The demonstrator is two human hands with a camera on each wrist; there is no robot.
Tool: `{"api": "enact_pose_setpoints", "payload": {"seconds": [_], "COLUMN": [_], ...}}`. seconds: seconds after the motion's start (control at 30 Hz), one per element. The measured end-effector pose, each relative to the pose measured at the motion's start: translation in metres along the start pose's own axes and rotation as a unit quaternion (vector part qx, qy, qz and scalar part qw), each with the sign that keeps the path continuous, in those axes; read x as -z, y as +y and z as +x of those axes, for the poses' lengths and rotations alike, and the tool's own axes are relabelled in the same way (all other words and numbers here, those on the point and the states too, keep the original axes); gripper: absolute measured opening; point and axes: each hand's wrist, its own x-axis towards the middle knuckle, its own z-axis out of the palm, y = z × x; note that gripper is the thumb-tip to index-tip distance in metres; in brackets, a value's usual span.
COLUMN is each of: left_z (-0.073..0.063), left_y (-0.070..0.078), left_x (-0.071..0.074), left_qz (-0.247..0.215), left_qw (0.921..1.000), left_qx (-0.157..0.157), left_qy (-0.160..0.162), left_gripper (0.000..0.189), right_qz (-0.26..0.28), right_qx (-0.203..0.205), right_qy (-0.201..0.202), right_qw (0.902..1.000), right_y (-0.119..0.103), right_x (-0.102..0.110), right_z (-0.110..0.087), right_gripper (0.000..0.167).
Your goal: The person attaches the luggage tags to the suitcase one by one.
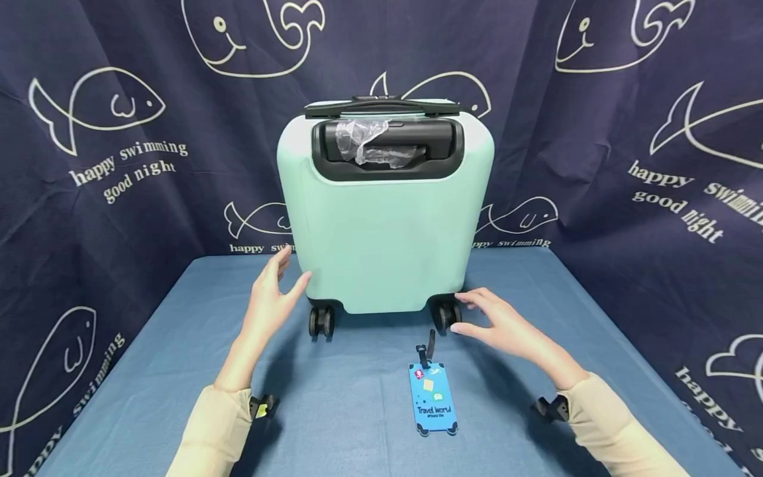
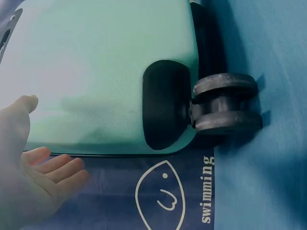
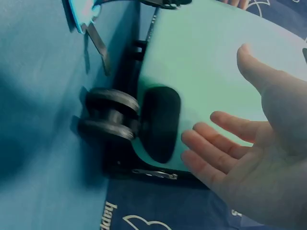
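Observation:
A mint-green suitcase (image 1: 387,245) stands upright on its black wheels in the head view, with clear plastic film around the handle in its black top recess. My left hand (image 1: 273,305) is raised by the suitcase's lower left side, thumb spread from the fingers and nothing in it. Near the lower right wheel (image 1: 446,315) is my right hand (image 1: 497,324), its fingers loosely extended and holding nothing. Whether either hand touches the case, I cannot tell. A blue luggage tag (image 1: 432,401) with a dark strap lies flat in front of the suitcase, printed "Travel World".
A blue cloth (image 1: 346,424) covers the table under the suitcase. Behind and at both sides hangs a dark blue curtain (image 1: 197,218) printed with white whales, fish and words. Each wrist carries a small black device (image 1: 550,409).

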Motion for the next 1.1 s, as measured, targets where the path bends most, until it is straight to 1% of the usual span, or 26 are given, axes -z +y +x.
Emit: {"api": "enact_pose_setpoints", "payload": {"seconds": [0.17, 0.33, 0.43, 0.6, 0.7, 0.9, 1.0, 1.1], "left_z": [0.008, 0.018, 0.024, 0.032, 0.035, 0.039, 0.038, 0.038], "left_y": [0.002, 0.005, 0.005, 0.006, 0.007, 0.006, 0.006, 0.005], "left_x": [-0.005, -0.010, -0.013, -0.017, -0.019, -0.023, -0.024, -0.024], "left_qz": [-0.036, -0.072, -0.090, -0.115, -0.124, -0.131, -0.138, -0.130], "left_qw": [0.9992, 0.9966, 0.9951, 0.9924, 0.9912, 0.9896, 0.9881, 0.9890], "left_qx": [0.017, 0.039, 0.040, 0.042, 0.045, 0.054, 0.063, 0.067], "left_qy": [0.000, 0.007, 0.013, 0.012, 0.017, 0.024, 0.024, 0.024], "left_gripper": [0.068, 0.074, 0.080, 0.087, 0.088, 0.093, 0.095, 0.093], "right_qz": [0.019, 0.040, 0.045, 0.048, 0.051, 0.057, 0.053, 0.050], "right_qx": [0.006, 0.012, 0.008, 0.025, 0.036, 0.041, 0.039, 0.032], "right_qy": [-0.004, -0.009, -0.019, -0.042, -0.058, -0.090, -0.100, -0.112], "right_qw": [0.9998, 0.9991, 0.9988, 0.9977, 0.9964, 0.9935, 0.9928, 0.9919], "right_y": [0.001, 0.000, 0.000, 0.002, 0.002, 0.003, 0.003, 0.004], "right_x": [-0.014, -0.027, -0.034, -0.045, -0.051, -0.062, -0.066, -0.070], "right_z": [0.000, 0.002, 0.002, 0.003, 0.005, 0.004, 0.004, 0.005], "right_gripper": [0.057, 0.048, 0.043, 0.040, 0.038, 0.033, 0.031, 0.032]}}
